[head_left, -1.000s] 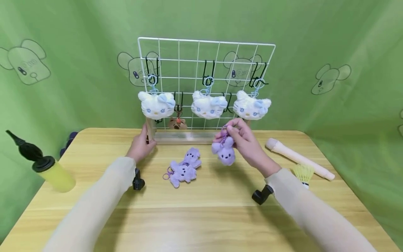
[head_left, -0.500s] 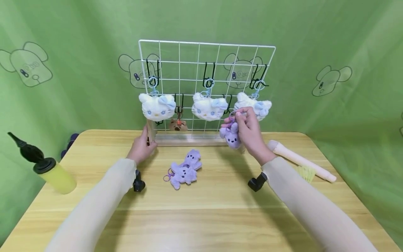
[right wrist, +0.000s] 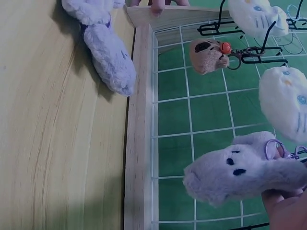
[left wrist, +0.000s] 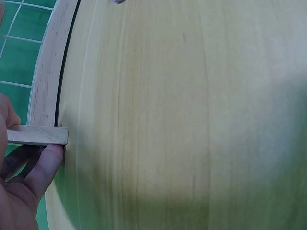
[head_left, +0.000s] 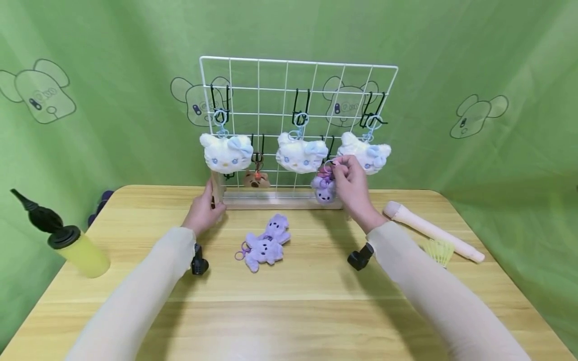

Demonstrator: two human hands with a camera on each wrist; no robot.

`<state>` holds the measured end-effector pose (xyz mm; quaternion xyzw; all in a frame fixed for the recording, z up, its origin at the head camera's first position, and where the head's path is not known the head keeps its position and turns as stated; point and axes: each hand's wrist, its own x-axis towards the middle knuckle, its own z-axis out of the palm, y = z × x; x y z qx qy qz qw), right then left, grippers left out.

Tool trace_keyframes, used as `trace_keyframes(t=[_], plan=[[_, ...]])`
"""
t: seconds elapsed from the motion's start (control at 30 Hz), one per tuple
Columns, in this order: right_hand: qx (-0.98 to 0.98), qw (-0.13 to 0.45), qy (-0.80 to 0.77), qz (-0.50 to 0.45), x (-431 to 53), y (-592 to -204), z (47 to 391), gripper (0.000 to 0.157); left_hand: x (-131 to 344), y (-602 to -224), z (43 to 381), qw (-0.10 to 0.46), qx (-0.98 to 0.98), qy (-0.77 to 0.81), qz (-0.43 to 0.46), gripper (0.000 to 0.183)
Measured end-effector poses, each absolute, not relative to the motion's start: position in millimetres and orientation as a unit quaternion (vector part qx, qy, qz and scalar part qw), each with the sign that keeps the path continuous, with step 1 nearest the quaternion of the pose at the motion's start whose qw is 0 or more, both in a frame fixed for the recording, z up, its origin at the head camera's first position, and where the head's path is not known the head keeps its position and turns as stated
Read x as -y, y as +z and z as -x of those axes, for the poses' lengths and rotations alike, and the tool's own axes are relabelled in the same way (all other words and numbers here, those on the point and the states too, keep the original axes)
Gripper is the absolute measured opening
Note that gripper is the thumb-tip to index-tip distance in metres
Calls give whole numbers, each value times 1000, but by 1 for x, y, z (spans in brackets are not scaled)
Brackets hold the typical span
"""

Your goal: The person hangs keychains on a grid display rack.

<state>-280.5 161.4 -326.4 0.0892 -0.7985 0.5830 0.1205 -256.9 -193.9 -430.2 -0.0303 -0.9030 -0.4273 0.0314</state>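
My right hand (head_left: 354, 188) pinches the purple ring of a bunny plush keychain (head_left: 324, 193), which dangles before the right part of the white wire grid rack (head_left: 271, 87). Just above the ring is a black hook (head_left: 331, 144) in the lower row. In the right wrist view the plush (right wrist: 225, 172) lies against the grid in that view, its ring beside the fingers. My left hand (head_left: 201, 211) grips the upright wooden end piece (left wrist: 38, 134) of the rack's base, thumb on one side and fingers on the other. Two purple plush keychains (head_left: 264, 249) lie overlapped on the table.
Three white cat plush keychains (head_left: 226, 153) hang along the upper hooks, and a brown plush keychain (head_left: 256, 179) hangs lower left. A yellow pump bottle (head_left: 81, 255) stands left on the table (head_left: 280, 326). A pink microphone-shaped stick (head_left: 433, 231) and yellow shuttlecock (head_left: 439, 250) lie right.
My right hand has carried the purple bunny keychain up and toward the grid, then slightly left, under the lower right hook. The left hand stays on the rack.
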Motion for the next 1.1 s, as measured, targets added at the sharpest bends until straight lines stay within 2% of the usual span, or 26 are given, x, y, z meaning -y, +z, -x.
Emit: trace_keyframes(t=[0.43, 0.8, 1.1], plan=[[804, 96, 576, -113, -160, -335, 287, 33, 194, -430, 257, 36, 907, -419, 31, 89], [843, 108, 516, -111, -170, -341, 285, 36, 194, -431, 256, 36, 905, -424, 28, 91], [839, 50, 532, -106, -185, -357, 275, 43, 193, -429, 256, 34, 904, -426, 28, 91]])
